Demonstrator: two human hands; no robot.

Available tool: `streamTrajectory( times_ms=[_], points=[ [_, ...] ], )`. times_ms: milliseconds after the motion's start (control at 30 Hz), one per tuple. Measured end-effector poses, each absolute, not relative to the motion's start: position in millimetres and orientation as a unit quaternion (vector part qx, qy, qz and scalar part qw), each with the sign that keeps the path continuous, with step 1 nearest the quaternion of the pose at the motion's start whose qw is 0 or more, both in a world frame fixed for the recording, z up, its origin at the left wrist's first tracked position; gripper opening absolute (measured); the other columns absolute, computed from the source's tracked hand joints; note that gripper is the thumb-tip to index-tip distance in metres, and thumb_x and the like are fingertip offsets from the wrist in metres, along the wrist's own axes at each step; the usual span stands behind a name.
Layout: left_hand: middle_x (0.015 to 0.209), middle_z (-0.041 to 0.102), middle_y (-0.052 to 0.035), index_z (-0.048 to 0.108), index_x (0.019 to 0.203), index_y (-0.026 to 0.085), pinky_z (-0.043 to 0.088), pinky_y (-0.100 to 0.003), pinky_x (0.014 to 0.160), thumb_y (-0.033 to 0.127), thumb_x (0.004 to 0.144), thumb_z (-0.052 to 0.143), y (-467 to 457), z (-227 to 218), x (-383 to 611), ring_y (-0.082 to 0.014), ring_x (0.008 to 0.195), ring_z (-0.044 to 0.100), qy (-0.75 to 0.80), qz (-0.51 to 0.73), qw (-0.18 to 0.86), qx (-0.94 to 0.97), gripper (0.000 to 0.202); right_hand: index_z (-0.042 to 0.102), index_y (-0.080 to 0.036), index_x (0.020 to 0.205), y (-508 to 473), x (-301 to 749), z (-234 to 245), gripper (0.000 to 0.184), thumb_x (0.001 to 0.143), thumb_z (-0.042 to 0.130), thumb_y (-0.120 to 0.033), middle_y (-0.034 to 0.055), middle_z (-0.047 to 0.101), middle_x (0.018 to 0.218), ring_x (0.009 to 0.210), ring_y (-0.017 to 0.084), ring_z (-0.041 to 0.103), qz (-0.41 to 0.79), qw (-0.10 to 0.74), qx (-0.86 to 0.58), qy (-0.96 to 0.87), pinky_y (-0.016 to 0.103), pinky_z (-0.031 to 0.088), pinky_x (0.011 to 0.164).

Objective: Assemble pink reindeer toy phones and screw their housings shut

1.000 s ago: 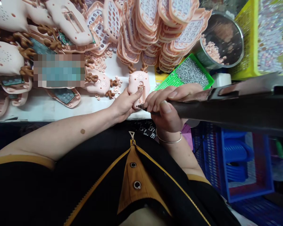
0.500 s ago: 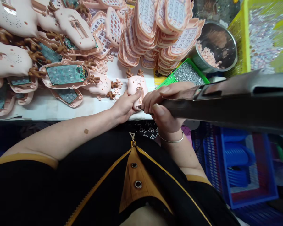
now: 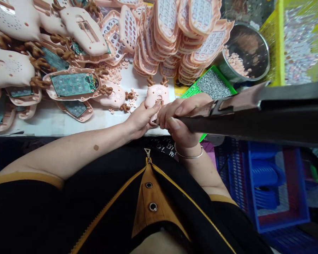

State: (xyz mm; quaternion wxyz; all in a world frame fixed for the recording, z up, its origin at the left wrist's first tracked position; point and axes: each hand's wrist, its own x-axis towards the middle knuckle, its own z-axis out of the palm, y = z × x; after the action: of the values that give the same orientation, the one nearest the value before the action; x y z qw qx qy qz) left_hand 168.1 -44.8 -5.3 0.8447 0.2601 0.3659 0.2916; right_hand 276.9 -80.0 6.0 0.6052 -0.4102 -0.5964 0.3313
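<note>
A pink plastic toy phone with brown antlers (image 3: pixel 156 92) lies back side up on the white table, its battery recess facing me. My left hand (image 3: pixel 143 118) grips it from the left, thumb across its back. In my right hand (image 3: pixel 181 118) is a dark electric screwdriver (image 3: pixel 228 121), its long body running off to the right. The screwdriver's tip is at the lower end of the toy phone, partly hidden by my fingers. A green tray of small metal screws (image 3: pixel 213 84) stands just beyond my right hand.
Assembled toy phones and open shells with green circuit boards (image 3: pixel 72 84) crowd the left. Stacked pink front shells (image 3: pixel 165 21) stand at the back. Toward the right are a metal bowl of small pink parts (image 3: pixel 261 67), a yellow basket (image 3: pixel 274 46) and a blue crate (image 3: pixel 283 225).
The view has shifted slightly. My left hand still holds the toy phone, and the right keeps the screwdriver at its lower end; the screwdriver's rear looks a little differently angled.
</note>
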Motion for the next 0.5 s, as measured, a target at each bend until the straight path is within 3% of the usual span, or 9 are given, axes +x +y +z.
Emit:
streamTrajectory(
  times_ms=[133, 233, 333, 400, 500],
  points=[
    [0.084, 0.071, -0.0005, 0.062, 0.103, 0.019, 0.054, -0.029, 0.077, 0.023, 0.087, 0.075, -42, -5, 164, -0.0142, 0.077, 0.068, 0.349, 0.304, 0.854, 0.238, 0.021, 0.05, -0.035, 0.093, -97, 272, 34, 0.023, 0.088, 0.066, -0.05, -0.0091, 0.047, 0.055, 0.042, 0.015, 0.051, 0.274, 0.658, -0.375, -0.593, 0.032, 0.054, 0.049],
    [0.096, 0.075, -0.0019, 0.066, 0.105, 0.019, 0.057, -0.033, 0.082, 0.022, 0.081, 0.08, -38, -3, 153, -0.0161, 0.084, 0.07, 0.325, 0.313, 0.867, 0.213, 0.028, 0.053, -0.038, 0.106, -113, 272, 54, 0.026, 0.09, 0.062, -0.056, -0.0083, 0.048, 0.057, 0.04, 0.014, 0.049, 0.19, 0.703, -0.415, -0.545, 0.031, 0.052, 0.044],
    [0.095, 0.076, -0.0025, 0.071, 0.099, 0.018, 0.057, -0.033, 0.087, 0.024, 0.069, 0.09, -34, 2, 136, -0.0171, 0.088, 0.071, 0.283, 0.304, 0.879, 0.234, 0.036, 0.057, -0.038, 0.116, -121, 280, 56, 0.034, 0.089, 0.064, -0.059, -0.007, 0.051, 0.063, 0.042, 0.012, 0.051, 0.104, 0.724, -0.479, -0.485, 0.029, 0.051, 0.044],
    [0.087, 0.075, -0.0014, 0.072, 0.093, 0.018, 0.057, -0.035, 0.09, 0.032, 0.062, 0.095, -31, 6, 124, -0.0177, 0.085, 0.07, 0.246, 0.287, 0.888, 0.264, 0.04, 0.061, -0.036, 0.118, -124, 289, 49, 0.036, 0.088, 0.068, -0.056, -0.0057, 0.056, 0.068, 0.05, 0.013, 0.058, 0.083, 0.708, -0.518, -0.473, 0.03, 0.056, 0.052],
    [0.08, 0.073, 0.0019, 0.073, 0.093, 0.022, 0.055, -0.044, 0.098, 0.04, 0.061, 0.095, -28, 12, 112, -0.0185, 0.081, 0.071, 0.179, 0.283, 0.89, 0.309, 0.043, 0.064, -0.031, 0.119, -131, 305, 36, 0.045, 0.085, 0.068, -0.061, 0.0026, 0.069, 0.093, 0.091, 0.024, 0.073, 0.048, 0.657, -0.595, -0.459, 0.047, 0.061, 0.088]
  ],
)
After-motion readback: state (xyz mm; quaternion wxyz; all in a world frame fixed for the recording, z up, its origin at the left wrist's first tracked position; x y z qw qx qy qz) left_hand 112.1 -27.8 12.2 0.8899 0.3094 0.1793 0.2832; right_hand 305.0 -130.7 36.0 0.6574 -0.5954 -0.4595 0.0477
